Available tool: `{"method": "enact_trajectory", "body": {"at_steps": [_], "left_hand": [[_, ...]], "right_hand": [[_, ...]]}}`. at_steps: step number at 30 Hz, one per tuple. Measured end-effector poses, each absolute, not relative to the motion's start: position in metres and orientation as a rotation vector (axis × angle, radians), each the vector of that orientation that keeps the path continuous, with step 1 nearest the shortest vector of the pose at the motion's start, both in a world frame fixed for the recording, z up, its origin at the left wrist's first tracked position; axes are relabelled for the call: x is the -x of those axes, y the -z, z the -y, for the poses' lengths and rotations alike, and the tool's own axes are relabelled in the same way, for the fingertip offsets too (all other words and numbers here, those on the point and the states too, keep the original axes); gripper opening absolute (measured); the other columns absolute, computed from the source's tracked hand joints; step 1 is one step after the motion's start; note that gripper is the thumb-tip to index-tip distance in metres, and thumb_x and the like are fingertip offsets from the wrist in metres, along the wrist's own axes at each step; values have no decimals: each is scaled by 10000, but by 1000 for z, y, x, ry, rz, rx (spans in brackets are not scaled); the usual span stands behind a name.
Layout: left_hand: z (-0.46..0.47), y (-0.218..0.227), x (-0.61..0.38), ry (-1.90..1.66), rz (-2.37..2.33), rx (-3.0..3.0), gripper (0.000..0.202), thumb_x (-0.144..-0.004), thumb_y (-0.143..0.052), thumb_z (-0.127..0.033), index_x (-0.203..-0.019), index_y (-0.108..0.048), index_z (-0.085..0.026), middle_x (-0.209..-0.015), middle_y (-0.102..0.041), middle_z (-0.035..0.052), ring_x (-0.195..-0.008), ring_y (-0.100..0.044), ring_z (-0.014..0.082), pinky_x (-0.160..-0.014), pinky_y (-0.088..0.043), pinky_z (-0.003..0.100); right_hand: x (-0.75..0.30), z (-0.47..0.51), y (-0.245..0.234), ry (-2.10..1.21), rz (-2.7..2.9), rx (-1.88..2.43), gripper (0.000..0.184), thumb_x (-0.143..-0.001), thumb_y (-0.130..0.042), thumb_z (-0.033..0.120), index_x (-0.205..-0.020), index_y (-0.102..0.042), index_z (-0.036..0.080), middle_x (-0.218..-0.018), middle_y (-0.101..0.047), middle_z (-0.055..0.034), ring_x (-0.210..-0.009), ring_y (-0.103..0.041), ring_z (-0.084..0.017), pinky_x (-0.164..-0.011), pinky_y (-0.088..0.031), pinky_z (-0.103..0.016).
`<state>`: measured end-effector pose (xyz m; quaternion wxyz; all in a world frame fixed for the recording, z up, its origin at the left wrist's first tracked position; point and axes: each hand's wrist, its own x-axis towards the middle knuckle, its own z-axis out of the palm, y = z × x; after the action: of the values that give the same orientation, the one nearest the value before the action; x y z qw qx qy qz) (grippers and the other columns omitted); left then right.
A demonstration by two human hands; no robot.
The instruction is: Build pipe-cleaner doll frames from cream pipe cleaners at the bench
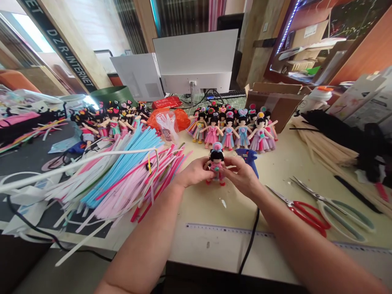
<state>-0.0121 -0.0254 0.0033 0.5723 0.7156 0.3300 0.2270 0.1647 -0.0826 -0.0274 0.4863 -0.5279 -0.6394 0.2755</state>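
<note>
A small pipe-cleaner doll [217, 158] with black hair, a pink dress and red shoes stands upright at the middle of the table. Both my hands close on it from the sides. My left hand [197, 169] grips its left side in the picture, and my right hand [241, 173] pinches the other side near the waist. Just behind my right hand lies a blue glue gun [249, 157], its black cord running toward the table's front edge. Farther back stands a group of finished-looking dolls [228, 132] in colourful dresses.
Bundled pipe cleaners [122, 171] cover the left side. At right lie red-handled scissors [309, 214] and grey-green-handled scissors [333, 208]. A ruler [226, 230] runs along the front. Behind are a monitor [196, 57], a cardboard box [272, 102] and an orange bag [180, 118].
</note>
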Motion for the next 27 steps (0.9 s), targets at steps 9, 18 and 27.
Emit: {"method": "enact_trajectory", "body": {"at_steps": [9, 18, 27], "left_hand": [[21, -7, 18, -636, -793, -1683, 368, -686, -704, -306, -1009, -613, -153, -1011, -641, 53, -871, -575, 173, -807, -462, 318], [20, -1, 13, -767, -787, -1655, 317, -667, -738, -318, -928, -664, -155, -845, -643, 16, -735, -542, 136, -702, -434, 278], [21, 0, 9, -790, -768, -1617, 344, -661, -749, -335, -944, -680, -152, -859, -666, 19, -667, -531, 110, -663, -439, 261]], "right_hand": [[-168, 78, 34, -758, 1541, 1252, 272, -816, -627, 413, -1007, -669, 224, -890, -704, -39, -776, -656, -191, -735, -549, -346], [-165, 80, 31, -777, 1523, 1173, 267, -813, -621, 331, -1061, -644, 235, -943, -705, -33, -836, -665, -191, -774, -556, -353], [-162, 82, 27, -748, 1491, 1212, 298, -752, -662, 312, -1038, -658, 231, -894, -690, -25, -797, -649, -185, -701, -544, -327]]}}
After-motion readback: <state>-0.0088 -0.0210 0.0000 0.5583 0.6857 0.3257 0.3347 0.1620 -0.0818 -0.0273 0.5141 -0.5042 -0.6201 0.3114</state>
